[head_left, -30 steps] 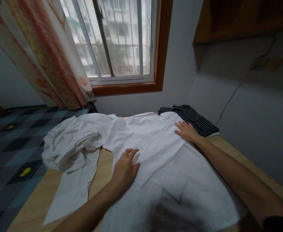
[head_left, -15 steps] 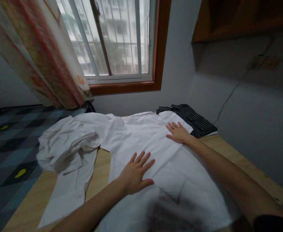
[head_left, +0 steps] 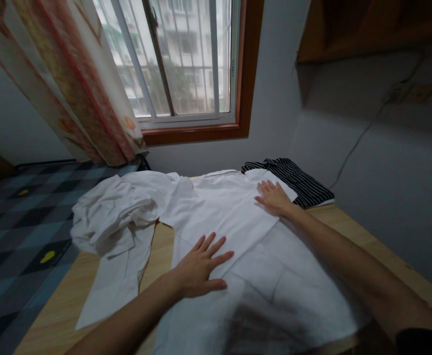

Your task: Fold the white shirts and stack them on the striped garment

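Observation:
A white garment [head_left: 216, 207] lies spread over a light wooden table [head_left: 58, 296], its lower part reaching the near edge. My left hand [head_left: 201, 268] rests flat on it near the middle, fingers spread. Farther up and to the right, my right hand [head_left: 273, 197] lies flat on the cloth near its upper right part, fingers extended. Neither hand grips anything. Bunched white cloth [head_left: 116, 212] sits at the left, with a flat white piece [head_left: 108, 291] extending from under it towards the near side.
Folded black-and-white striped cloth [head_left: 293, 181] lies at the table's back right corner. A checked bed cover [head_left: 27, 217] is at the left. Behind are a curtain [head_left: 71, 84], a window [head_left: 189, 64] and a wall; a wooden shelf [head_left: 348, 49] hangs at upper right.
My left hand has slid slightly left over the cloth. The fingers of my right hand look a little closer together. The whole view has shifted slightly, moving the bed and bunched cloth rightward.

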Available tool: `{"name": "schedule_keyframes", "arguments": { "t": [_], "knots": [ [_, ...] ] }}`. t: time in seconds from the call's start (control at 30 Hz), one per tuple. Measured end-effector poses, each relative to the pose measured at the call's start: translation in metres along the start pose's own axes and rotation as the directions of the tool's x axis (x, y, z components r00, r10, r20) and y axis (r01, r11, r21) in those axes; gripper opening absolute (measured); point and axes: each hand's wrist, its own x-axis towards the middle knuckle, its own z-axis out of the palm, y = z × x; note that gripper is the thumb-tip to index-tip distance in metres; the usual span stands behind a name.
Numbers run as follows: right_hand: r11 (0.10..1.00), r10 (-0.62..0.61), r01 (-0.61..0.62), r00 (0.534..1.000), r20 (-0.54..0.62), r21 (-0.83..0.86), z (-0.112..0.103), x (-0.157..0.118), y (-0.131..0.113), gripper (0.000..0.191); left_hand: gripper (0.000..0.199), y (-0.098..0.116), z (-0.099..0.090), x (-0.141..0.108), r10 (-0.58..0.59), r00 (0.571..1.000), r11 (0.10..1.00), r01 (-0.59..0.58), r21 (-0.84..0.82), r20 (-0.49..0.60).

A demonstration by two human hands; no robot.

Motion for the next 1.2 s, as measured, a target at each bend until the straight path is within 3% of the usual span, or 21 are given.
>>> {"name": "schedule_keyframes", "arguments": {
  "t": [0.07,0.17,0.23,0.3,0.53,0.7,0.83,0.93,1.2],
  "knots": [
    [0.981,-0.173,0.175,0.984,-0.029,0.087,-0.009,-0.017,-0.038,0.068,0.071,0.005,-0.002,-0.001,-0.021,0.999,1.0,0.021,0.001,-0.037],
    [0.866,-0.445,0.446,0.894,-0.056,0.225,-0.016,-0.055,-0.091,0.073,0.08,0.019,0.004,-0.004,0.014,0.994,1.0,-0.012,0.02,-0.11],
    [0.806,-0.525,0.51,0.85,-0.034,0.3,-0.016,-0.079,-0.113,0.075,0.092,0.027,0.012,-0.008,0.075,0.992,0.997,-0.074,0.015,-0.098],
    [0.784,-0.548,0.51,0.837,0.007,0.353,-0.014,-0.094,-0.12,0.076,0.098,0.03,0.019,-0.013,0.097,0.993,0.995,-0.097,-0.003,-0.064],
    [0.81,-0.508,0.442,0.857,0.087,0.386,-0.013,-0.118,-0.075,0.076,0.095,0.019,0.017,-0.033,0.117,0.993,0.992,-0.118,-0.053,-0.016],
    [0.774,-0.545,0.46,0.833,0.089,0.435,-0.024,-0.173,-0.044,0.084,0.092,0.02,0.009,-0.059,0.174,0.985,0.98,-0.171,-0.097,0.015],
    [0.782,-0.552,0.436,0.816,0.169,0.446,-0.03,-0.215,-0.031,0.09,0.093,0.021,0.01,-0.08,0.161,0.984,0.982,-0.152,-0.114,0.077],
    [0.812,-0.506,0.386,0.839,0.199,0.438,-0.03,-0.234,-0.023,0.094,0.093,0.021,0.015,-0.09,0.118,0.988,0.99,-0.109,-0.088,0.099],
    [0.868,-0.417,0.307,0.877,0.237,0.39,-0.021,-0.271,0.003,0.089,0.091,0.027,0.021,-0.117,0.072,0.997,0.995,-0.069,-0.076,0.034]
  ]
}}
